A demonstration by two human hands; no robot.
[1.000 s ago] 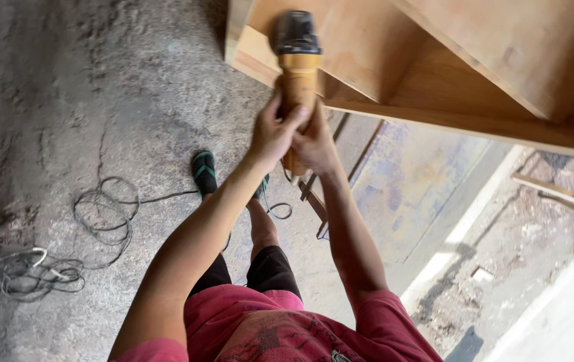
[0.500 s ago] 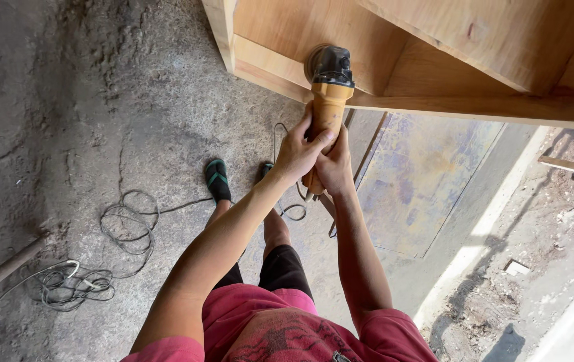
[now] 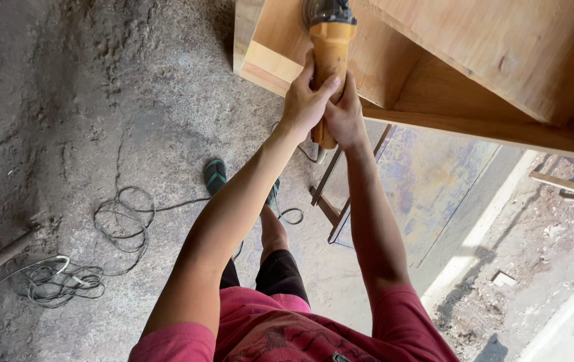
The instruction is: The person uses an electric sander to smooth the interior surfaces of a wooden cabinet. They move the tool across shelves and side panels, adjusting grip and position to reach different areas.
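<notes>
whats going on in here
A person grips an orange-bodied power grinder with a dark head in both hands, left hand and right hand wrapped around its body. Its head sits against the pale plywood cabinet frame. A coiled grey power cord lies on the rough concrete floor by their feet.

Grinder (image 3: 330, 50) pushed further up plywood panel (image 3: 381, 60) (arms straighter).

Rough woodworking yard, cracked concrete floor (image 3: 99, 100), plywood cabinet (image 3: 501, 60), loose cables (image 3: 123, 228)
</notes>
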